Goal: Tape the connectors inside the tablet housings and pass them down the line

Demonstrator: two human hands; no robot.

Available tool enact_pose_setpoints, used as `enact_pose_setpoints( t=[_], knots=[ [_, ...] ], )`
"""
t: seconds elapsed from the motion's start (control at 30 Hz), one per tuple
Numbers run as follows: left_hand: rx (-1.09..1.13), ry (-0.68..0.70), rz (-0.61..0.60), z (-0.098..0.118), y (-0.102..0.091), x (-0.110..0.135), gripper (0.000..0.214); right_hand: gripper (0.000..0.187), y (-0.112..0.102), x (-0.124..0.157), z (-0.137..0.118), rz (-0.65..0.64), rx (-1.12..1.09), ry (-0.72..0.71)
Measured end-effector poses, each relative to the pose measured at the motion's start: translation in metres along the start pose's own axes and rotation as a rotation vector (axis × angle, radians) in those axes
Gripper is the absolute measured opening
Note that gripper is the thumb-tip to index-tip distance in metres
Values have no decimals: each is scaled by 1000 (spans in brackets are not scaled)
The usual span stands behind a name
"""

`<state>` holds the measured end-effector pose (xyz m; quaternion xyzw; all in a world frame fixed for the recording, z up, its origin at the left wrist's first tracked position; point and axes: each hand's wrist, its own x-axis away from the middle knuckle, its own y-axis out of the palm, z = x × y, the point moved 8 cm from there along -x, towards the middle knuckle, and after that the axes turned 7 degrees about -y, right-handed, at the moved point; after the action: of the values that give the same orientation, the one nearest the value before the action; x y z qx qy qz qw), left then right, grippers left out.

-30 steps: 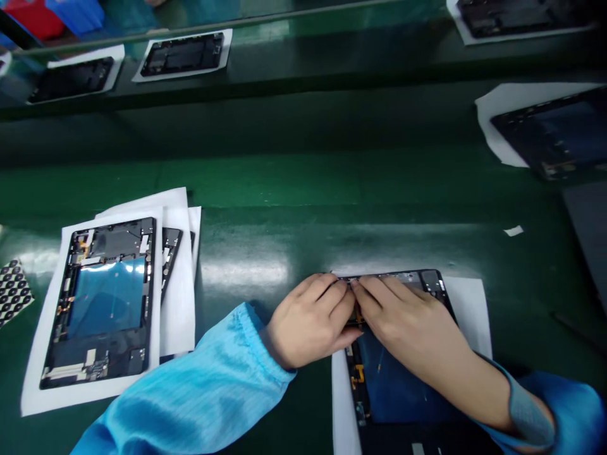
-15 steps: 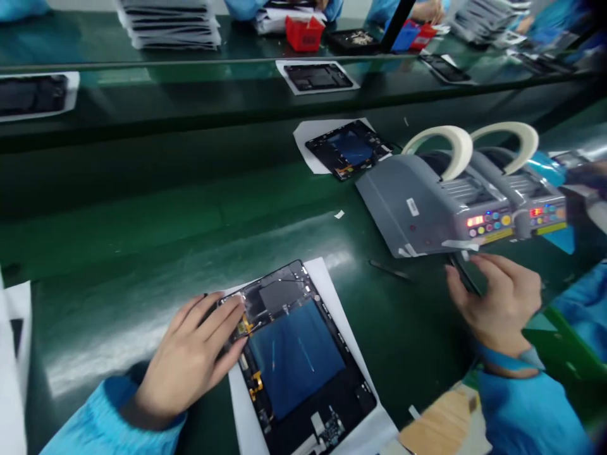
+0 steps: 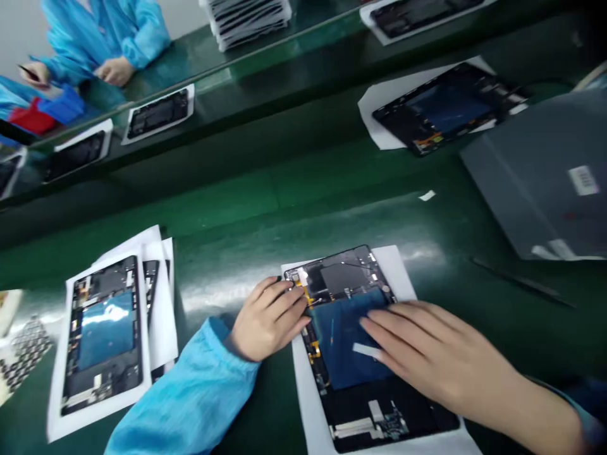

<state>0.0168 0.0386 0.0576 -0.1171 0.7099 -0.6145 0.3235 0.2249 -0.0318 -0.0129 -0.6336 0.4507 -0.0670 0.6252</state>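
Observation:
An opened tablet [image 3: 332, 407] with a blue battery area lies on white paper in front of me, its circuit parts bare. My left hand [image 3: 271, 318] rests on its upper left edge, fingers stretched out and apart, thumb on the side. Over the battery, my right hand [image 3: 427, 344] holds a short white strip of tape [image 3: 366, 349] at the thumb tip. Its fingers lie close together above the tablet. Whether the strip touches the battery I cannot tell.
To the left lies a stack of opened tablets [image 3: 107, 328] on paper. Another tablet [image 3: 450, 107] sits at the back right beside a grey tape dispenser [image 3: 535, 170]. A dark thin tool [image 3: 521, 282] lies right. A co-worker [image 3: 107, 38] sits across the shelf.
My right hand has moved left from the tape dispenser to the tablet, bringing a tape strip. The view has turned right to left, showing the left stack. My left hand stays on the tablet's edge.

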Motion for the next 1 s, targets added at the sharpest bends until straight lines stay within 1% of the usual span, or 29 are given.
enact_pose_setpoints(
  t=[0.03, 0.1, 0.13, 0.2, 0.33, 0.5, 0.63, 0.73, 0.8, 0.93, 1.0],
  knots=[
    [1, 2, 2, 0, 2, 2, 18, 38, 14, -25, -17, -46, 1, -87],
    [14, -5, -6, 1, 6, 8, 21, 42, 27, -65, -33, -58, 15, -155],
    [23, -12, -19, 0, 8, 10, 23, 43, 30, -79, -35, -56, 23, -163],
    [46, -22, -46, 1, 11, 14, 26, 45, 32, -94, -32, -55, 29, -164],
    [71, -25, -91, 3, 14, 17, 29, 47, 34, -97, -22, -86, 26, -158],
    [64, -13, -179, 6, 17, 14, 34, 47, 38, -100, -19, -101, -23, -166],
    [140, -61, -242, -2, 20, 6, 33, 45, 34, -104, -14, -112, -69, -183],
    [235, -89, -255, -10, 23, -1, 32, 40, 28, -105, -14, -119, -58, -238],
    [275, -73, -247, -13, 25, -3, 31, 37, 27, -104, -14, -129, -47, -270],
    [263, -22, -245, -11, 28, -3, 31, 36, 30, -104, -11, -163, -45, -272],
    [281, -25, -259, -11, 30, -3, 31, 38, 30, -105, -9, -176, -51, -273]
  ],
)
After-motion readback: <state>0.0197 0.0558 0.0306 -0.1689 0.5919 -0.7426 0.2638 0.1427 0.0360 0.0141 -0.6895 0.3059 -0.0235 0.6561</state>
